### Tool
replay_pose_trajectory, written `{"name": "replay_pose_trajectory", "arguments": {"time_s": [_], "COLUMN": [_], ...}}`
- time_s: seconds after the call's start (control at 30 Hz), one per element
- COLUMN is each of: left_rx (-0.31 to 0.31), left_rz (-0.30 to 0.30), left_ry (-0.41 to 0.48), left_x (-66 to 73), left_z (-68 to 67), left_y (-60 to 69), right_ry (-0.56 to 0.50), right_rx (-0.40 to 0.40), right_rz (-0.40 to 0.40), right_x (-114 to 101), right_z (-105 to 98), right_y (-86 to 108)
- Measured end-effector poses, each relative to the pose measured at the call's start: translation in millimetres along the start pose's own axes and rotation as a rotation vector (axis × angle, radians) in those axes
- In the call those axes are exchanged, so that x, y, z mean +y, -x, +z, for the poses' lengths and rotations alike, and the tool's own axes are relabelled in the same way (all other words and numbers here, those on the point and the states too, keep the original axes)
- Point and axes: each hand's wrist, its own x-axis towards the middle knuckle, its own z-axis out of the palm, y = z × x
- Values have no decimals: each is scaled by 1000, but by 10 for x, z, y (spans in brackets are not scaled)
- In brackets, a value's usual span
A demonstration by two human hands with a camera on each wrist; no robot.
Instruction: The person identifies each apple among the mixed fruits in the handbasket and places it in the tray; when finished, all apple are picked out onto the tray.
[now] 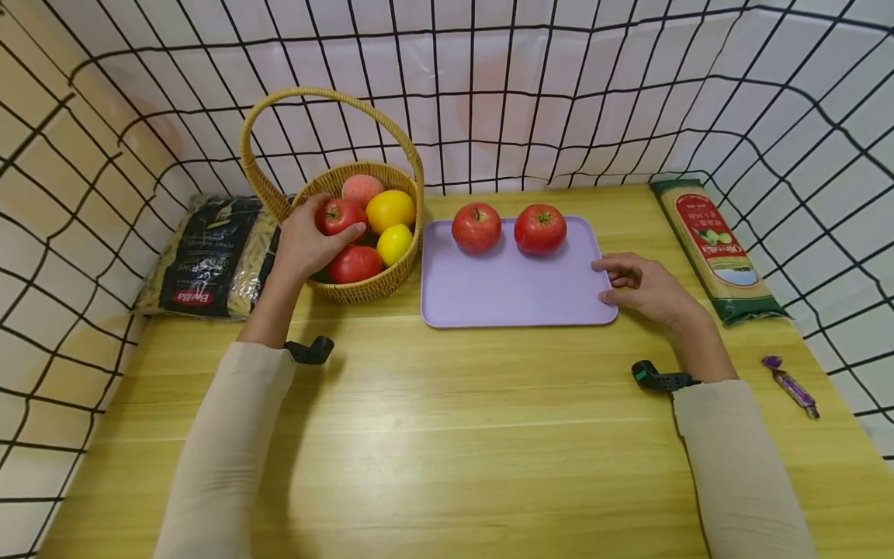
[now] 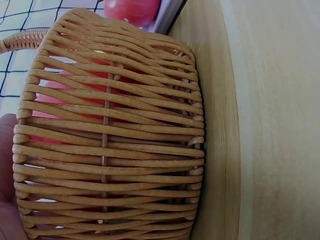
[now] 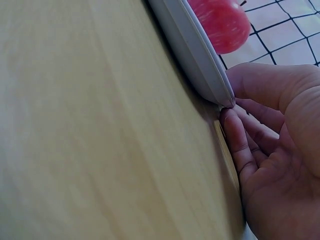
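A white, black-gridded backdrop [image 1: 545,85] is set behind a wood-grained bench [image 1: 433,419]. The step in hand is judged to be the handling of one red apple [image 1: 340,213] in the basket [image 1: 370,290]: thumb and fingers of the left hand [image 1: 305,239] are curled round it. By the right hand [image 1: 646,291], partly closed, the edge of the purple tray [image 1: 517,291] appears to be lightly pinched. Whether the held apple is being taken out or set in cannot be told; for a lift, a firm grip and clearance of the rim would be called for, for a release, a gentle opening of the fingers. Counted by place: between the hands, on the tray, two apples [image 1: 476,227]; beside the left hand, in the basket, one further red fruit [image 1: 356,265], one pinkish fruit [image 1: 362,188] and two yellow fruits [image 1: 393,211]; outward of the left hand, one pasta packet [image 1: 209,256]; outward of the right hand, one green-ended packet [image 1: 719,248] and one wrapped sweet [image 1: 792,388].
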Motion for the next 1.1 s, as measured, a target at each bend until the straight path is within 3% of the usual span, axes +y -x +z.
{"name": "replay_pose_trajectory", "arguments": {"time_s": [0.43, 0.87, 1.1], "left_rx": [-34, 21, 64], "left_rz": [-66, -97, -85], "left_ry": [7, 1, 57], "left_x": [7, 35, 73], "left_z": [49, 42, 30], "left_y": [-105, -131, -109], "right_ry": [-12, 8, 3], "right_rx": [2, -4, 3], "right_rz": [-6, 7, 4], "right_x": [22, 19, 16], "right_z": [2, 15, 12], "right_y": [4, -11, -14]}}
